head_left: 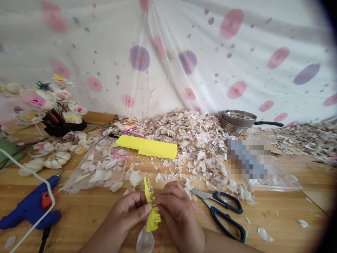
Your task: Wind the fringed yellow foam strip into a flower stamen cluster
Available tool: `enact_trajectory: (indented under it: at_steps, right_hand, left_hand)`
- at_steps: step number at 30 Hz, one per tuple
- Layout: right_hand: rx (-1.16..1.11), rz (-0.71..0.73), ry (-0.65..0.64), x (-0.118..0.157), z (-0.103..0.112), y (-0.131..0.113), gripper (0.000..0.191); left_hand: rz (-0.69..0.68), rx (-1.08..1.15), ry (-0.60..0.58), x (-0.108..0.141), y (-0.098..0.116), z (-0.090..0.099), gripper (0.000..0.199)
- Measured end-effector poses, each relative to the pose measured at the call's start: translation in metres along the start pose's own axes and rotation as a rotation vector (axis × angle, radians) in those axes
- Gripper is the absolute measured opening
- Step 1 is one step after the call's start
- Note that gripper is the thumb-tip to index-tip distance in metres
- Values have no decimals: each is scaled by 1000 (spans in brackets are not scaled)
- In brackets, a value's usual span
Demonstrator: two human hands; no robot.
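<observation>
A fringed strip of yellow paper (152,220) is pinched between my two hands near the front of the table. My left hand (133,211) holds it from the left, thumb on top. The fingertips of my right hand (175,207) close on the strip's right side at its middle. One fringed end sticks up above the fingers and the other hangs below them. Under the lower end is a pale translucent petal (145,241); whether it is attached is unclear. A folded yellow paper (147,146) lies beyond my hands.
Scissors (217,207) lie open right of my hands. A blue glue gun (28,207) with a white cord is at left. Behind are a large heap of dried petals (189,137), a metal pan (238,121), handmade flowers (63,105) and a plastic sheet (97,168).
</observation>
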State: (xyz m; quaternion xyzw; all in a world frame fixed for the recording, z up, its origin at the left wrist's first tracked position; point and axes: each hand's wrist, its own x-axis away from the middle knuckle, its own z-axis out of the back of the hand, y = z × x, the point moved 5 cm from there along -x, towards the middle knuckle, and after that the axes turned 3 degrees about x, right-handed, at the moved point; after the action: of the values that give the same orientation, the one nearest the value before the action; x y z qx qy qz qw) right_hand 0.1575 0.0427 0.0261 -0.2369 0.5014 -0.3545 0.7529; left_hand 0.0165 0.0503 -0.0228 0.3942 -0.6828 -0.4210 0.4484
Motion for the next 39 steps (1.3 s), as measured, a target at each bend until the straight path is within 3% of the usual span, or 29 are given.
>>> enact_trajectory:
  at_steps: [6,10,13,16,20,22,29,34,39]
  right_hand:
    - [11,-28,-3,-1,0,1,18]
    - [-37,-132,-36,1,-4,8,16]
    - [-140,-289,-96,5,-10,16,19]
    - [-301,-478,-142,10,-18,25,23]
    - [-587,-668,-172,14,-28,28,34]
    - [-645,-705,-144,14,-30,28,38]
    - [-636,-706,-61,16,-30,32,37]
    - [-419,-547,-12,15,-21,32,19]
    - [-269,-399,-31,9,-14,24,16]
  left_hand:
    - [-10,-31,1,1,0,0,30]
    - [-84,-209,23,3,4,0,28]
    - [-236,-482,69,7,16,-1,19]
    - [-476,-752,89,13,32,-8,10]
    - [-638,-869,98,18,41,-11,11]
    - [-621,-850,128,18,39,-8,9]
    - [-329,-637,209,10,25,0,18]
    - [-125,-266,112,3,11,3,30]
    - [-86,-144,98,0,6,6,33]
